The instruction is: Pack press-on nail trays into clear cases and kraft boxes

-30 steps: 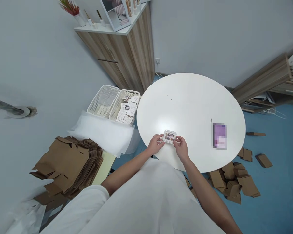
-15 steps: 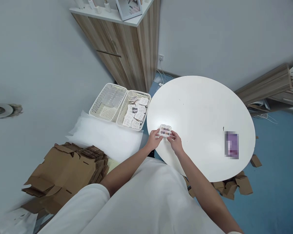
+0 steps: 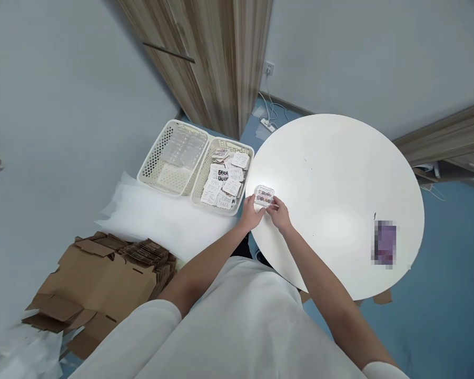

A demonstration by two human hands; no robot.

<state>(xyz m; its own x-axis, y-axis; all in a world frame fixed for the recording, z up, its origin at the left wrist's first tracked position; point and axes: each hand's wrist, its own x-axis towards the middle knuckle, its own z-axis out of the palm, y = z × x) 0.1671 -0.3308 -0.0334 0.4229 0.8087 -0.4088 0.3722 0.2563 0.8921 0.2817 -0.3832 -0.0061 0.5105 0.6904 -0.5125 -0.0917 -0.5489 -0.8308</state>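
A small clear plastic case with rows of dark, red and orange pieces showing inside is held over the near left edge of the round white table. My left hand grips its left side, thumb toward the near edge. At its lower right corner, my right hand closes its fingers on the rim. The box looks closed, though its lid is too small to make out surely. Left of my hands stands a white basket of printed cards, some with dark coloured pieces on them.
Another white basket holds clear plastic boxes. White sheets lie in front of the baskets, near stacked flat cardboard boxes. A blurred purple item lies on the table's right. Behind stand a wooden cabinet and a power strip.
The view has tipped downward, so the cabinet top is out of sight. Both hands keep hold of the plastic case, which sits slightly closer to the table's left edge.
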